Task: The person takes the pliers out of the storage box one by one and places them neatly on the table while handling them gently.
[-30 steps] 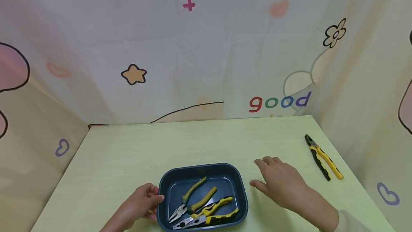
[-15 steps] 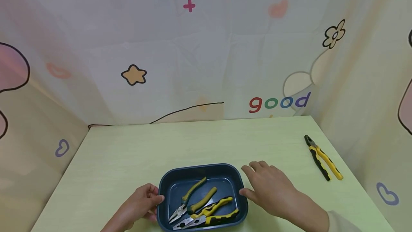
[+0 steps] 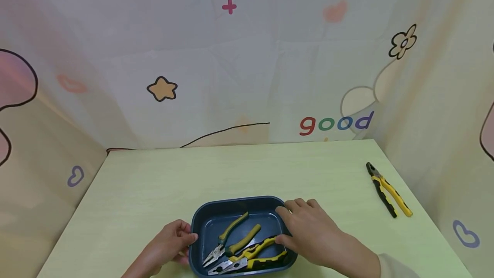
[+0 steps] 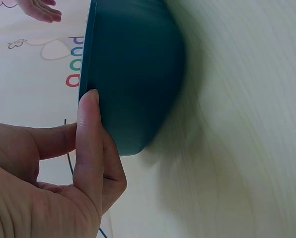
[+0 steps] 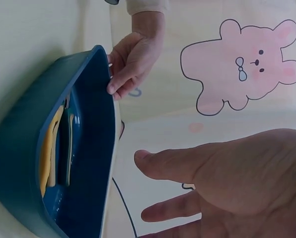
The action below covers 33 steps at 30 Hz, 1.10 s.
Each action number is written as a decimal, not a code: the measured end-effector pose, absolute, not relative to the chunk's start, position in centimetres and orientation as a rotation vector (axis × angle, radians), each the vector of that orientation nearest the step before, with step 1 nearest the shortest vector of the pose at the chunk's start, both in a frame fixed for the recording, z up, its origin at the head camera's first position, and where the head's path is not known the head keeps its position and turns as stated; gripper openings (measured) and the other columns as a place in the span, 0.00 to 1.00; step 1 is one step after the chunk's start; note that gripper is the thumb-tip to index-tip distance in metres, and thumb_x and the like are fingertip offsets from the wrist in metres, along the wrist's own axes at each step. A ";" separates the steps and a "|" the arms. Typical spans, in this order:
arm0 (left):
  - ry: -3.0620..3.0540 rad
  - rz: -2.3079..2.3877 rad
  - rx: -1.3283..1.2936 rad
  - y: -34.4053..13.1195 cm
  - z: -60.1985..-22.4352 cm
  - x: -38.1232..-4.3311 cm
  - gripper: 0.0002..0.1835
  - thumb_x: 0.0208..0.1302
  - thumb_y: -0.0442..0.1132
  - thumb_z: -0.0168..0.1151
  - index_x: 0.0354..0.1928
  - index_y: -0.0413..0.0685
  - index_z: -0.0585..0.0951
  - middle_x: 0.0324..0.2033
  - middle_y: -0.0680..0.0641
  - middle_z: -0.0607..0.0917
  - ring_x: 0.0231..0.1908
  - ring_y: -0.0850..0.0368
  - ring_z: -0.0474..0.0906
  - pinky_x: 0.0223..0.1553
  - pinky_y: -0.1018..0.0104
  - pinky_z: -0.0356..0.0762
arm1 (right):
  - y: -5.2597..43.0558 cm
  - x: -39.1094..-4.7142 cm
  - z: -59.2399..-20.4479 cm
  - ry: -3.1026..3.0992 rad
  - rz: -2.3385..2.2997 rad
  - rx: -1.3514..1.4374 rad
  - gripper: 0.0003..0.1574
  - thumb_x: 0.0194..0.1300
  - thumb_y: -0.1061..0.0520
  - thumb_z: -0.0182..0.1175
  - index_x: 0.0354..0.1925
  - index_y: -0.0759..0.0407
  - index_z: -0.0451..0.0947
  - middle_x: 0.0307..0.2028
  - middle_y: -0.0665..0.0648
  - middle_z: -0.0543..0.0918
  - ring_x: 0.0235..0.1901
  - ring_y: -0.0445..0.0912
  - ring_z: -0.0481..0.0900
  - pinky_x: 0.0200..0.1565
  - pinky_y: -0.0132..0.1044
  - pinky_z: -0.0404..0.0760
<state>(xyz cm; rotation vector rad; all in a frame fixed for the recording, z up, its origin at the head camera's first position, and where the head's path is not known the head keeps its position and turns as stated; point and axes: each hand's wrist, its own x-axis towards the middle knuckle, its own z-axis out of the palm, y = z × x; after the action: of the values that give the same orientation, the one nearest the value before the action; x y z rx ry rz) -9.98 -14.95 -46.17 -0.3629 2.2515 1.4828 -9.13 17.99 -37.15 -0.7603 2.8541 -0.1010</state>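
Note:
A dark blue rectangular tray sits at the front of the table. My left hand pinches its left rim, fingers and thumb on the wall in the left wrist view. Over the right rim, my right hand holds its fingers spread and relaxed; the right wrist view shows its thumb apart from the tray. Inside the tray lie pliers with olive-green handles and pliers with yellow-and-black handles, their metal noses toward the front left. The right hand partly hides the tray's right side.
Another pair of yellow-and-black pliers lies on the pale table near its right edge. Printed curtains enclose the table at the back and both sides.
My right hand has moved left from beside the tray to over its right rim. The left hand and the pliers have stayed in place.

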 end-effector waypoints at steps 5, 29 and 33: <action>2.258 1.514 -0.346 -15.0 -46.3 -9.9 0.08 0.71 0.30 0.64 0.43 0.37 0.73 0.30 0.43 0.79 0.24 0.53 0.77 0.22 0.64 0.83 | 17.2 -9.2 -37.5 2.835 -0.090 -0.886 0.38 0.65 0.36 0.69 0.62 0.58 0.78 0.54 0.57 0.81 0.56 0.55 0.77 0.56 0.56 0.76; 2.252 1.473 -0.398 -14.9 -45.8 -10.1 0.07 0.71 0.30 0.64 0.43 0.38 0.74 0.29 0.43 0.79 0.25 0.53 0.77 0.23 0.65 0.83 | 13.1 -10.8 -38.5 2.705 -0.112 -1.117 0.36 0.71 0.37 0.64 0.68 0.54 0.75 0.61 0.56 0.79 0.62 0.52 0.75 0.59 0.51 0.77; 2.253 1.470 -0.399 -14.9 -45.7 -10.0 0.07 0.71 0.30 0.64 0.43 0.37 0.74 0.29 0.43 0.79 0.25 0.53 0.77 0.23 0.65 0.83 | 12.4 -11.4 -39.2 2.701 -0.125 -1.147 0.35 0.72 0.37 0.64 0.67 0.54 0.75 0.61 0.55 0.80 0.62 0.52 0.75 0.58 0.49 0.78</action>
<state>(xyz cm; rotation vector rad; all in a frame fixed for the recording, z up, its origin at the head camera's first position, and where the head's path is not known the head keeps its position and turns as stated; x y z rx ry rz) -10.01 -14.90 -45.75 -0.3989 2.2525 1.4698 -11.42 12.44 -39.20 -1.1469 2.7013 -0.1254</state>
